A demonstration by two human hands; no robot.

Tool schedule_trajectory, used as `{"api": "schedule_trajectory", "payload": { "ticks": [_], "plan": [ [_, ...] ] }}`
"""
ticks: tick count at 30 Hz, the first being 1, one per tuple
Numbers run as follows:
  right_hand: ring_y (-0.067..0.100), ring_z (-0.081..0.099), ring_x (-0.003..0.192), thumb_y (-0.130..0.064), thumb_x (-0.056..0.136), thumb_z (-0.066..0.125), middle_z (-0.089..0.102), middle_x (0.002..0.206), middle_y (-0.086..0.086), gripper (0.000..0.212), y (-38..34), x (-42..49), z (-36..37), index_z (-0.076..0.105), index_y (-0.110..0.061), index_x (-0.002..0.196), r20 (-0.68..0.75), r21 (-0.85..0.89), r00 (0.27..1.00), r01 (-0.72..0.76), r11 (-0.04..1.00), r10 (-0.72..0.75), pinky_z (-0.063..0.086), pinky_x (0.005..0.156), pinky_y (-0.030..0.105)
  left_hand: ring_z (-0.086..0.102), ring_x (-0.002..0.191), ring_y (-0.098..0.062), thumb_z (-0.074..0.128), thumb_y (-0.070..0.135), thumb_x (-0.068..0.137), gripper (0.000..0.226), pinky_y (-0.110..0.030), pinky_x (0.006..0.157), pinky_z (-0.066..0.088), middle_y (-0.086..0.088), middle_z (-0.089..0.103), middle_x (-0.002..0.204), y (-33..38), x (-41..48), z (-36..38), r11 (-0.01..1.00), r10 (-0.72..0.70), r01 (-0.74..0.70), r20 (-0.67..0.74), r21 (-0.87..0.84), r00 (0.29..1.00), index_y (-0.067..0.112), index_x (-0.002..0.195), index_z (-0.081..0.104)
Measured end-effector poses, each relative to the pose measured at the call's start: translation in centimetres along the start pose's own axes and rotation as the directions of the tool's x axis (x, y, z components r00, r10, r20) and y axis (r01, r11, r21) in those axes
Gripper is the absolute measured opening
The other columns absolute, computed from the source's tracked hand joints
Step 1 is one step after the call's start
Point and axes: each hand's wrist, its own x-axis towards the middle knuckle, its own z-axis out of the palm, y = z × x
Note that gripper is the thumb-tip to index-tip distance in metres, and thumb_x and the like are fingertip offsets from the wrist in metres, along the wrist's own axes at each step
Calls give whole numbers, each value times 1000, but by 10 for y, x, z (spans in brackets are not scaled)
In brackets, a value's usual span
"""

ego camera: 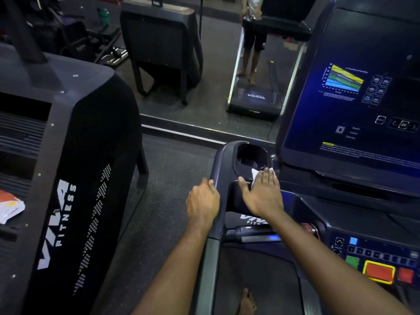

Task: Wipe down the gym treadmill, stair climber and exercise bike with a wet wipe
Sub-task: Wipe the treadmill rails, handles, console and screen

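Just below the cup holder [251, 159] of the treadmill [354, 155], the white wet wipe [255, 172] lies flattened under the right hand [263, 194]. The hand's fingers are straight and close together, pressing the wipe to the console ledge with only its far edge showing. Left of the cup holder, the left hand [202, 201] curls over the side rail [213, 244], seemingly as a brace. Thin, limp and damp, the wipe will likely bunch if pushed by one corner, so a flat palm over its middle looks the better hold.
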Motion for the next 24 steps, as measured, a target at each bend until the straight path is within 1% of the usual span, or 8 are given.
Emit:
{"api": "schedule_trajectory", "payload": {
  "ticks": [3,4,6,9,14,16,20,24],
  "plan": [
    [30,23,152,-75,94,18,36,159,19,97,6,-6,-2,35,1,153,-66,107,984,174,979,-168,11,126,37,66,93,-37,35,33,107,37,-45,81,54,-18,70,98,-1,3,1,1000,-2,2,10,-19,1000,10,116,63],
    [29,27,151,-73,96,24,40,157,16,91,6,-3,-5,38,-3,152,-61,181,970,243,953,-236,13,124,37,66,94,-37,35,32,107,37,-44,81,53,-18,70,99,-1,3,2,1000,-2,3,13,-27,1000,10,116,63],
    [19,16,155,-63,102,31,27,166,9,79,-4,6,-11,27,-9,159,19,316,941,316,895,-338,7,125,33,66,94,-37,35,32,108,37,-43,80,50,-18,70,99,-1,3,3,999,-2,2,12,-39,1000,10,115,63],
    [10,0,156,-55,106,30,4,170,3,74,-20,19,-19,7,-12,162,113,356,915,325,876,-386,0,127,31,66,93,-37,34,31,108,37,-42,79,48,-18,70,97,-3,2,3,999,11,-10,15,-43,1000,10,114,63],
    [9,9,155,-60,103,33,13,169,1,76,10,7,-13,15,-15,162,38,234,880,452,861,-473,2,122,22,65,91,-36,35,30,108,35,-38,75,45,-17,70,97,-3,1,5,999,7,-7,3,-33,1000,10,114,63],
    [8,6,155,-65,101,29,9,170,1,80,13,7,-11,12,-16,162,62,198,872,466,863,-485,1,120,21,65,91,-37,36,29,107,33,-41,76,48,-17,70,95,-2,2,6,999,0,0,-4,-33,1000,11,111,63],
    [12,-1,156,-64,102,28,-11,169,-1,77,-16,30,-18,2,-24,163,131,290,890,386,876,-436,7,123,29,64,91,-38,37,29,107,32,-38,74,41,-18,69,95,-1,3,5,999,-3,3,1,-46,1000,10,108,62],
    [13,-1,156,-64,103,21,-14,169,-2,75,-18,30,-9,2,-23,163,76,237,897,407,882,-435,11,124,32,64,91,-37,35,30,108,34,-38,74,41,-17,69,95,-3,0,3,999,-6,7,8,-54,1000,11,106,62]
  ]
}}
